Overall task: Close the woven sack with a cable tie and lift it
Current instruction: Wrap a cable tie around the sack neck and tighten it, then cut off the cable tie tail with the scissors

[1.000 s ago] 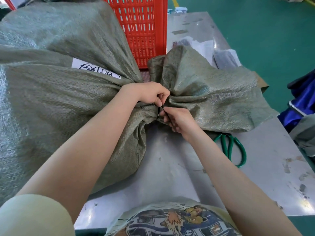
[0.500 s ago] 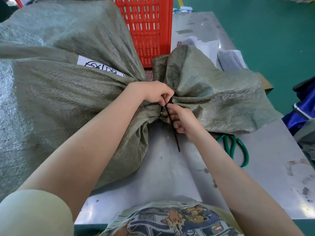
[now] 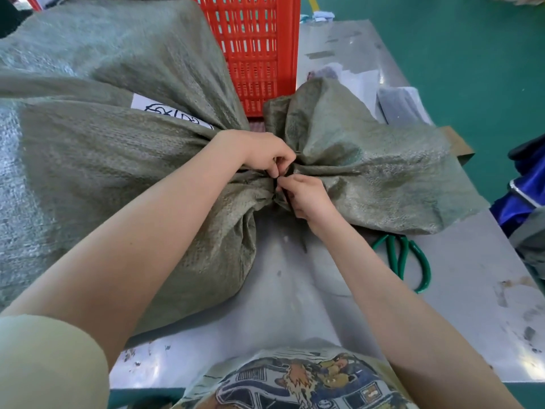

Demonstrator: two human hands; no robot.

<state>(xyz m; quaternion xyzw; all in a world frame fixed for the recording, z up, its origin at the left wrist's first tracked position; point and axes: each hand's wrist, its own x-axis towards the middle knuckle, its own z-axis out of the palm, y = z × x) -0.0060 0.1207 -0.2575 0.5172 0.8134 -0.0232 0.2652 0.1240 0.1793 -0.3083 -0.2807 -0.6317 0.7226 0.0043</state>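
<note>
Woven sack [image 3: 118, 178] lies on its side on the desk [image 3: 295, 308]: filled body to my left, loose mouth fanned out to the right, neck bunched between. Left hand [image 3: 262, 154] is clenched on the neck, pinching the gather. Right hand [image 3: 306, 196], touching it from the near side, is curled round what I judge to be the cable tie [image 3: 303, 244]. Only a thin, blurred dark strip shows under my wrist, and the tie's head is hidden.

Assessment: cinching under way, lift not yet begun.

Recommended: hold the gather tight, draw the tail straight toward me, seat the band behind every fold.

Risk: a pleat left outside the loop may open the sack when lifted.
</note>
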